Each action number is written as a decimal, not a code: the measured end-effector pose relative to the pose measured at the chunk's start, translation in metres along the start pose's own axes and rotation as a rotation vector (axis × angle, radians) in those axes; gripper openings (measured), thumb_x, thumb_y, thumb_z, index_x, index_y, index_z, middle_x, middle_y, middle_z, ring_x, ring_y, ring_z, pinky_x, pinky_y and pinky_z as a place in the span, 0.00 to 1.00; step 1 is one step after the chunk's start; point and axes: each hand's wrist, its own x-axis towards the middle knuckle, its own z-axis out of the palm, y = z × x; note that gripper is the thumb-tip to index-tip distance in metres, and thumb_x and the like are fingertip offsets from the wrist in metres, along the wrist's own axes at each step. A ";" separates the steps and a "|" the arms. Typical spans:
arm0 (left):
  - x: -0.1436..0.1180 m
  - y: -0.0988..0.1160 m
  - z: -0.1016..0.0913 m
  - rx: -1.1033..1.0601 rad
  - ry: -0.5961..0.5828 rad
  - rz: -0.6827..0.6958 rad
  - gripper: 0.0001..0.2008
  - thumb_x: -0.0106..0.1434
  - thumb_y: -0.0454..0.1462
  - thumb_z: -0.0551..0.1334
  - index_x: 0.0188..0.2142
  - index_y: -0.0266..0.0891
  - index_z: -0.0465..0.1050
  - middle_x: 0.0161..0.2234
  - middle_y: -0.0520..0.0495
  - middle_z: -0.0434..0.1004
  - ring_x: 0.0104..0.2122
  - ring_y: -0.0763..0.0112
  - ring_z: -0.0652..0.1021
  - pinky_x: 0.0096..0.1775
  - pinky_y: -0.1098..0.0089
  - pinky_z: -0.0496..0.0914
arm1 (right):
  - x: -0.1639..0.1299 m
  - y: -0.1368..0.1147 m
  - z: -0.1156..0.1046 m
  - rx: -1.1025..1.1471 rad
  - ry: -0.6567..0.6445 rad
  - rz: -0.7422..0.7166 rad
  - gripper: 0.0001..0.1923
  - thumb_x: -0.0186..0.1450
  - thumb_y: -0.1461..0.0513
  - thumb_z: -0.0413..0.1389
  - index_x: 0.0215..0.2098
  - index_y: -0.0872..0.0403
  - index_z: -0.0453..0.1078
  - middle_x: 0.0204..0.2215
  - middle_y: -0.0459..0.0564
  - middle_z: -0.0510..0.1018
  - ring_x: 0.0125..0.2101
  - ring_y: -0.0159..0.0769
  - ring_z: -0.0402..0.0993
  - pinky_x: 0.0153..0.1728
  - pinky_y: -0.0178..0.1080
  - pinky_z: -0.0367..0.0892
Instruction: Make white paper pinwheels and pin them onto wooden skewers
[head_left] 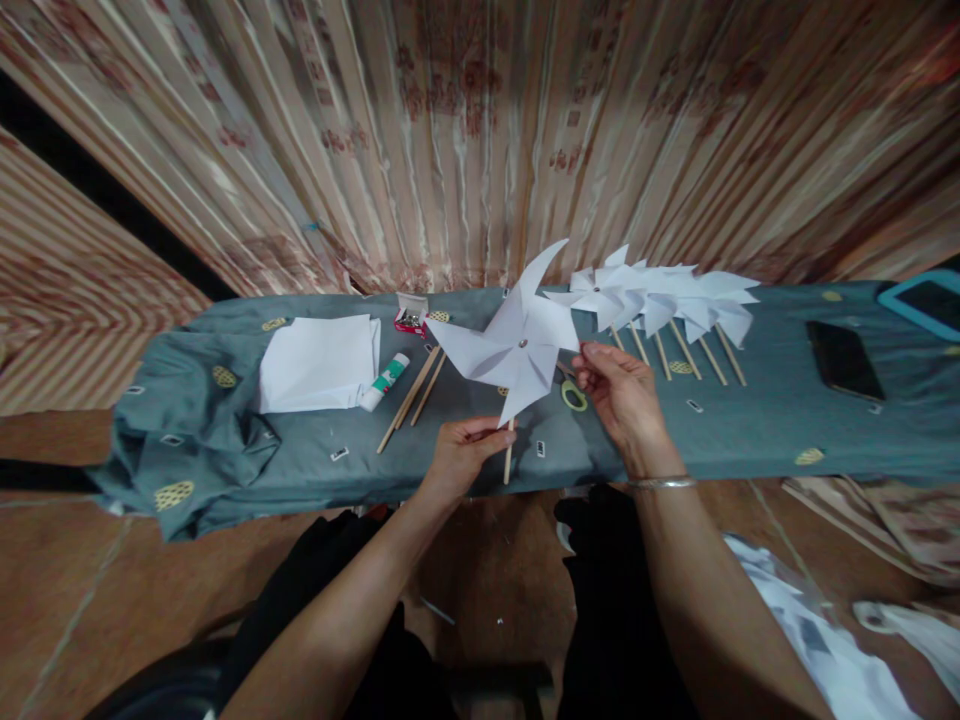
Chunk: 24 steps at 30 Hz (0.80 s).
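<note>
A white paper pinwheel (531,325) with a pin at its centre stands upright over the near middle of the table. My left hand (466,455) is closed around its wooden stick (508,464), just below the blades. At the right blade's edge, the fingers of my right hand (619,390) are pinched together and appear to grip the paper. Scissors with yellow-green handles (574,397) lie just left of that hand, partly hidden behind the pinwheel. Further right, several finished paper pinwheels (664,295) lie overlapping in a row, their sticks pointing toward me.
On the left of the cloth-covered table (315,465) are stacked white paper (319,362), a glue stick (385,382), loose wooden sticks (409,402) and a small red box of pins (411,315). A phone (845,360) and a blue-framed tablet (926,305) lie at the right. A curtain hangs behind.
</note>
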 end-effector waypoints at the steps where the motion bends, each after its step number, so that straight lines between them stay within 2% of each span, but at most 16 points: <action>1: 0.000 0.000 0.000 0.005 -0.001 0.002 0.14 0.37 0.41 0.76 0.27 0.41 0.83 0.30 0.48 0.85 0.32 0.66 0.81 0.45 0.65 0.73 | 0.000 0.000 -0.001 -0.005 -0.008 -0.007 0.13 0.43 0.59 0.72 0.24 0.56 0.78 0.18 0.43 0.78 0.17 0.20 0.66 0.18 0.24 0.63; 11: 0.002 -0.001 -0.001 -0.020 0.006 0.030 0.15 0.37 0.40 0.77 0.28 0.40 0.83 0.31 0.47 0.85 0.35 0.63 0.82 0.47 0.62 0.73 | -0.007 0.002 -0.004 -0.054 -0.068 -0.033 0.16 0.42 0.55 0.74 0.21 0.55 0.77 0.15 0.41 0.71 0.16 0.20 0.58 0.17 0.27 0.53; 16: 0.002 0.001 -0.001 -0.006 0.026 0.042 0.16 0.37 0.40 0.77 0.28 0.39 0.83 0.31 0.45 0.85 0.34 0.63 0.82 0.47 0.61 0.73 | -0.012 0.001 -0.003 -0.080 -0.101 -0.016 0.17 0.41 0.54 0.74 0.19 0.55 0.75 0.12 0.39 0.64 0.15 0.19 0.51 0.17 0.29 0.46; 24: 0.003 0.002 -0.002 -0.025 0.057 0.050 0.16 0.36 0.41 0.77 0.27 0.40 0.83 0.31 0.46 0.85 0.33 0.64 0.82 0.46 0.61 0.74 | -0.018 0.005 -0.003 -0.106 -0.122 0.022 0.17 0.40 0.54 0.74 0.20 0.55 0.76 0.12 0.38 0.61 0.16 0.20 0.51 0.17 0.31 0.43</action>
